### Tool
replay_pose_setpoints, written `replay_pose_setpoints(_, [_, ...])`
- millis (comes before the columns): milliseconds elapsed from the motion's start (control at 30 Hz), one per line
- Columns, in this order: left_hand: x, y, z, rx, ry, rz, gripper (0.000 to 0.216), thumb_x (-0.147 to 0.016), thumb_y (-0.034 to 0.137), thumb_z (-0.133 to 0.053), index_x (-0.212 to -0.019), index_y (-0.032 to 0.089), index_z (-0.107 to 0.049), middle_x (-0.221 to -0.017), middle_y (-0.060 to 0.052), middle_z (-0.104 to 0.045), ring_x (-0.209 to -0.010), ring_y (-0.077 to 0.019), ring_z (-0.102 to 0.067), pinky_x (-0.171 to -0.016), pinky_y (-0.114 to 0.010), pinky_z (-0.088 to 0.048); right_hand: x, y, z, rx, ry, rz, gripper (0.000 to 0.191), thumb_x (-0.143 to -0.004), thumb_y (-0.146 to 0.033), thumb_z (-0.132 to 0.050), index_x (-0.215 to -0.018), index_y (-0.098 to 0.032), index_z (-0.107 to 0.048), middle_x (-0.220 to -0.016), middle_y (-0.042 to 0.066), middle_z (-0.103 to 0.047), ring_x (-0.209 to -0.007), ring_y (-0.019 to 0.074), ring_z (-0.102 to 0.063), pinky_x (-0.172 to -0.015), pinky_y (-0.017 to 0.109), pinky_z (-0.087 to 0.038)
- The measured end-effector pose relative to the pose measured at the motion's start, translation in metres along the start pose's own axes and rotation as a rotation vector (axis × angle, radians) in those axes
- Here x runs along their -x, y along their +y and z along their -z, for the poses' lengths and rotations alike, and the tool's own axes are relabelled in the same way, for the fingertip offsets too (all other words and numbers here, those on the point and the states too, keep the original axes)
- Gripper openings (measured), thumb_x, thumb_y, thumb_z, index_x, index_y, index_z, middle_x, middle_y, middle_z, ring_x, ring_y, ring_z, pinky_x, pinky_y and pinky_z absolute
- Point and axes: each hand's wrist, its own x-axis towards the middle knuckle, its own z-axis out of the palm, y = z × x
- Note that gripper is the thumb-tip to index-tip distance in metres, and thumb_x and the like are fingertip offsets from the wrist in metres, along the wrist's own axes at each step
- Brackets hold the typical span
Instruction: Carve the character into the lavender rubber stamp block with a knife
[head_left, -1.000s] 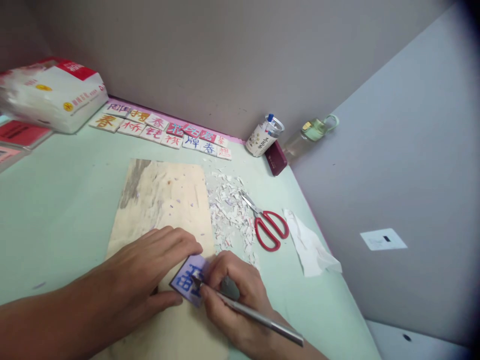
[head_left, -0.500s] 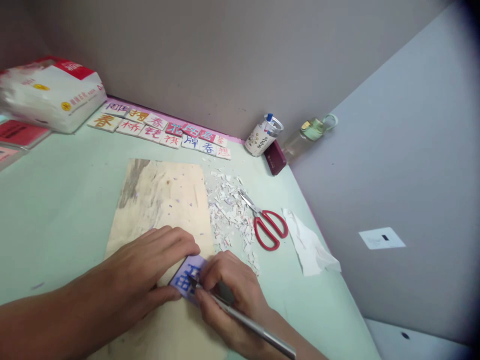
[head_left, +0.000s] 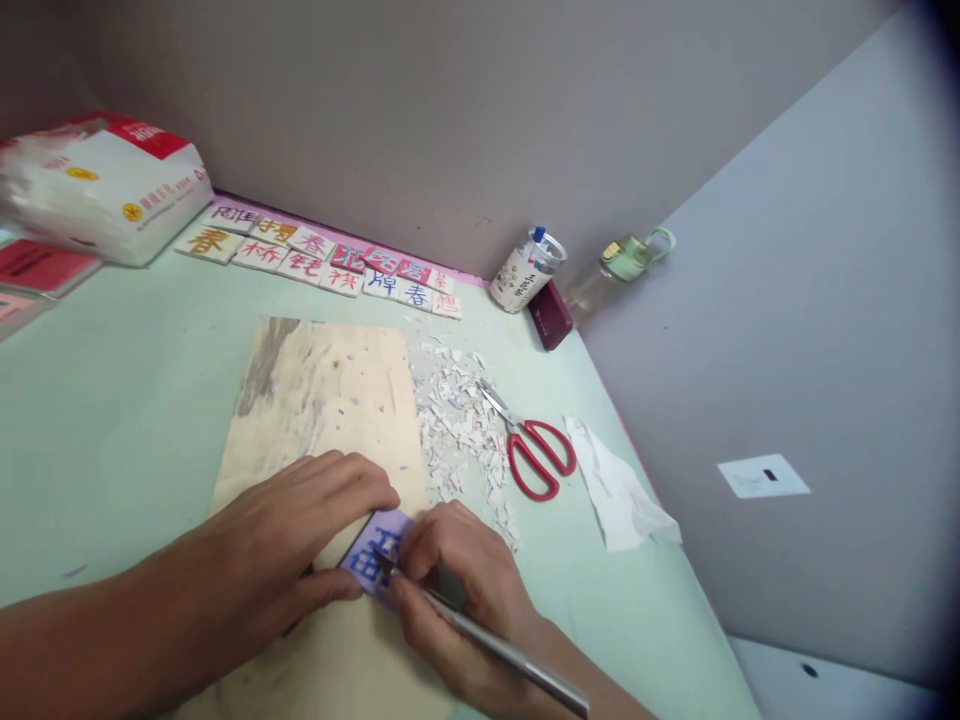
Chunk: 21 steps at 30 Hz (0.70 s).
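A small lilac card [head_left: 369, 553] with a blue character lies on a pale wooden board [head_left: 330, 400]. My left hand [head_left: 300, 545] presses on the card's left side, fingers closed together around its edge. My right hand [head_left: 457, 590] is wrapped round a thin silver craft knife [head_left: 487, 640], whose tip touches the card. The rest of the card is hidden under both hands.
A heap of white paper scraps [head_left: 461, 425] and red scissors [head_left: 536, 455] lie right of the board, then a crumpled tissue [head_left: 619, 490]. Cut character cards [head_left: 322, 255] line the back wall. A tissue pack [head_left: 97, 190], a pen cup [head_left: 525, 270] and a bottle [head_left: 622, 265] stand behind.
My right hand and the knife have shifted slightly left over the card, covering more of it. My left hand has stayed in place.
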Motion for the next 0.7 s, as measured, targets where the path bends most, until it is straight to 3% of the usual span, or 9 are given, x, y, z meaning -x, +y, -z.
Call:
replay_pose_setpoints(233, [0.0007,-0.0001,-0.0007,0.010,-0.012,0.016,0.040,-0.085,0.017,-0.068,-0.121,0.032,-0.059,-0.121,0.001,-0.063,-0.111,-0.0226,-0.058,-0.097,-0.034,-0.045,-0.0015,0.0040,-0.0002,0.051,-0.013,0.123,0.015,-0.093,-0.016,-0.055,-0.084,-0.023,-0.046,-0.078,0.001,-0.063,-0.073,0.0159,-0.058,-0.069,0.031,-0.045])
replay_pose_setpoints(700, [0.0006,-0.0009,-0.0009,-0.002,-0.010,-0.002,0.039,-0.086,0.018,-0.068,-0.122,0.030,-0.059,-0.122,-0.002,-0.063,-0.112,-0.0240,-0.057,-0.098,-0.035,-0.046,-0.0028,0.0030,0.0017,0.033,-0.049,0.140,0.015,-0.094,-0.016,-0.054,-0.083,-0.023,-0.046,-0.083,0.003,-0.066,-0.076,0.0170,-0.061,-0.072,0.033,-0.047])
